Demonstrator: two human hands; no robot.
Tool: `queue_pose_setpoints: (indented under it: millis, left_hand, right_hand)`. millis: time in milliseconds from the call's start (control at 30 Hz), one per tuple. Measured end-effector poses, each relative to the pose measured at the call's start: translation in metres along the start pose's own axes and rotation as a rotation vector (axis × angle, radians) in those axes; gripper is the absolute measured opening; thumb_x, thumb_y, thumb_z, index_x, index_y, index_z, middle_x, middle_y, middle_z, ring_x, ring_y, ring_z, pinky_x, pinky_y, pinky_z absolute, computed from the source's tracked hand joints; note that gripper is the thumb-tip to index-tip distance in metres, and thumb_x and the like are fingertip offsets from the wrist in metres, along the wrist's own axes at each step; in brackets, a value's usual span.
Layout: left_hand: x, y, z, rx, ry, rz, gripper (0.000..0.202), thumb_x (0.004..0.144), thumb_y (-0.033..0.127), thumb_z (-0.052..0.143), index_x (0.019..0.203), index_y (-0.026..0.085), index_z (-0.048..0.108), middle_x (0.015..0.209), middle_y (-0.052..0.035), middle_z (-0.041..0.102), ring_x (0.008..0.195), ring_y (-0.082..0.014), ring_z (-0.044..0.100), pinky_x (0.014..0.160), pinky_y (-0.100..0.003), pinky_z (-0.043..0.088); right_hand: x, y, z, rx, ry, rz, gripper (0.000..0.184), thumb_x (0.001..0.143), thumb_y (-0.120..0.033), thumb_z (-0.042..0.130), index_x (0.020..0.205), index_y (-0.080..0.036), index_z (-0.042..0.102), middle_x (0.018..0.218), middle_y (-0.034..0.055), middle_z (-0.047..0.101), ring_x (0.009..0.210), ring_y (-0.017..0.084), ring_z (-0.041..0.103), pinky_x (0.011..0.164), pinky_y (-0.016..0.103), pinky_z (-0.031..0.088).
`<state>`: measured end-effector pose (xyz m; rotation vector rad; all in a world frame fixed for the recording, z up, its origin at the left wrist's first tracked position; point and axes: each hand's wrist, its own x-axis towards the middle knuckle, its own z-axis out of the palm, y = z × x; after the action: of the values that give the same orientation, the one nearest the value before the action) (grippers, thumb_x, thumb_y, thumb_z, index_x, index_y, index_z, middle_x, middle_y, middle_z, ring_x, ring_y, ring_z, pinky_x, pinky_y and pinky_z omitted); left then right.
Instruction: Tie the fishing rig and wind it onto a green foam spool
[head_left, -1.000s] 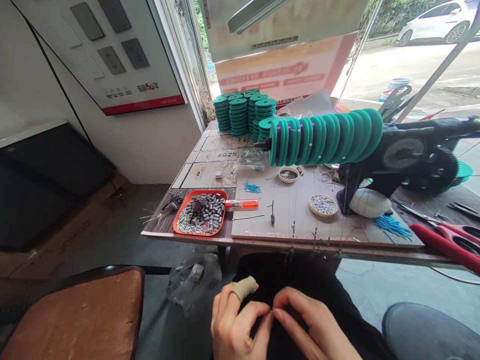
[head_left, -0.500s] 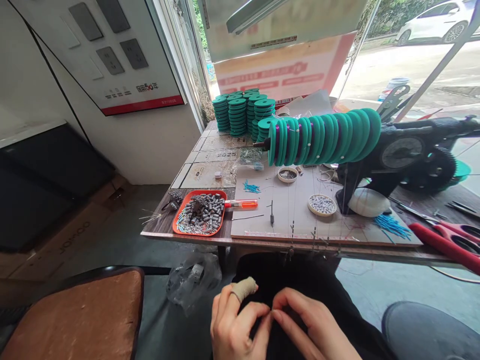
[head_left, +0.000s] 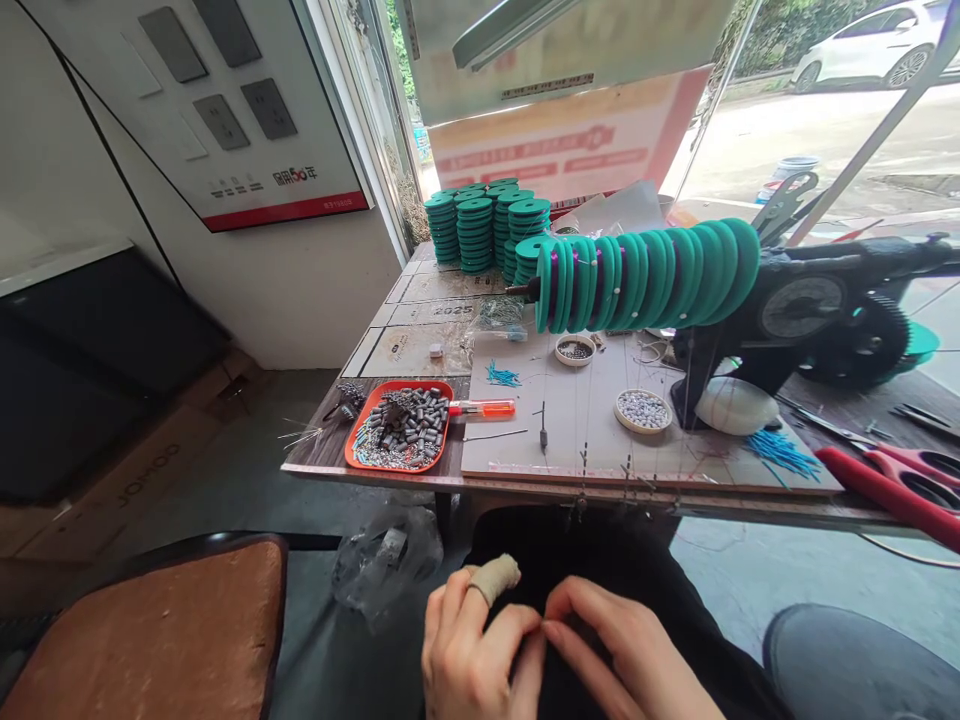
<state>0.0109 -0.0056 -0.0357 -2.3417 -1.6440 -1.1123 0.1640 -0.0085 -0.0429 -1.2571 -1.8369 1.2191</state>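
My left hand (head_left: pixel 472 650) and my right hand (head_left: pixel 622 655) meet low over my dark lap, below the table's front edge. Both pinch with thumb and forefinger at the same spot; what they hold is too small to make out. A tan bandage (head_left: pixel 491 578) wraps my left forefinger. Thin lines hang from the white board (head_left: pixel 585 410) on the table down toward my hands. Above the board a row of green spools (head_left: pixel 645 275) sits on the shaft of a black winding machine (head_left: pixel 825 310).
An orange tray (head_left: pixel 401 428) of small grey sleeves, a red-capped pen (head_left: pixel 484 408), two small dishes of beads (head_left: pixel 643 410), blue tube bundles (head_left: pixel 784 452), red-handled scissors (head_left: pixel 892 480) and stacked green spools (head_left: pixel 480 225) lie on the table. A brown-cushioned stool (head_left: pixel 150 630) stands at my left.
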Motion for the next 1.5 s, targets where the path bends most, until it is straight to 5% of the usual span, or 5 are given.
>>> queue_pose_setpoints:
  millis: [167,633,1067,1300,1500]
  left_hand:
    - [0.006,-0.008,-0.012,0.005,-0.253,0.043,0.009,0.069,0.039,0.066,0.075,0.033,0.066,0.091,0.0047,0.065,0.086,-0.0080,0.058,0.071,-0.018,0.050]
    - [0.009,-0.017,-0.018,0.047,-0.219,0.090,0.012,0.058,0.032,0.077,0.058,0.028,0.066,0.086,0.0038,0.068,0.080,-0.0108,0.062,0.064,-0.021,0.052]
    - [0.021,-0.021,-0.022,-0.306,-0.531,-0.661,0.006,0.063,0.032,0.073,0.058,0.030,0.070,0.091,0.0021,0.068,0.095,-0.0153,0.062,0.092,-0.033,0.053]
    - [0.008,-0.034,-0.018,-0.405,-0.461,-0.675,0.011,0.065,0.037,0.070,0.061,0.027,0.070,0.087,0.0006,0.068,0.089,-0.0121,0.063,0.084,-0.024,0.053]
    - [0.003,-0.039,-0.019,-0.405,-0.404,-0.706,0.010,0.064,0.033,0.072,0.060,0.024,0.070,0.080,-0.0002,0.068,0.081,-0.0109,0.064,0.076,-0.020,0.054]
  right_hand:
    - [0.001,-0.001,-0.002,0.083,-0.060,0.086,0.064,0.090,-0.058,0.022,0.079,-0.001,0.051,0.071,0.0028,0.046,0.061,-0.009,0.032,0.056,-0.001,0.021]
    - [0.014,-0.003,-0.013,-0.254,-0.175,-0.145,0.057,0.096,-0.043,0.016,0.083,-0.006,0.057,0.080,0.0034,0.047,0.067,-0.006,0.032,0.061,0.005,0.017]
    - [0.119,-0.030,-0.050,-1.073,0.472,-0.431,0.018,0.080,-0.006,0.048,0.066,-0.007,0.060,0.075,0.0065,0.043,0.085,0.002,0.027,0.076,0.017,0.014]
    - [0.075,-0.034,-0.050,-1.030,0.585,-0.521,0.024,0.092,-0.023,0.037,0.098,-0.022,0.061,0.096,0.0008,0.048,0.101,0.004,0.033,0.093,0.019,0.021]
    - [0.040,0.034,0.015,-1.149,0.235,-0.606,0.037,0.086,-0.010,0.025,0.104,-0.011,0.058,0.118,0.0063,0.040,0.115,0.012,0.037,0.102,0.033,0.028]
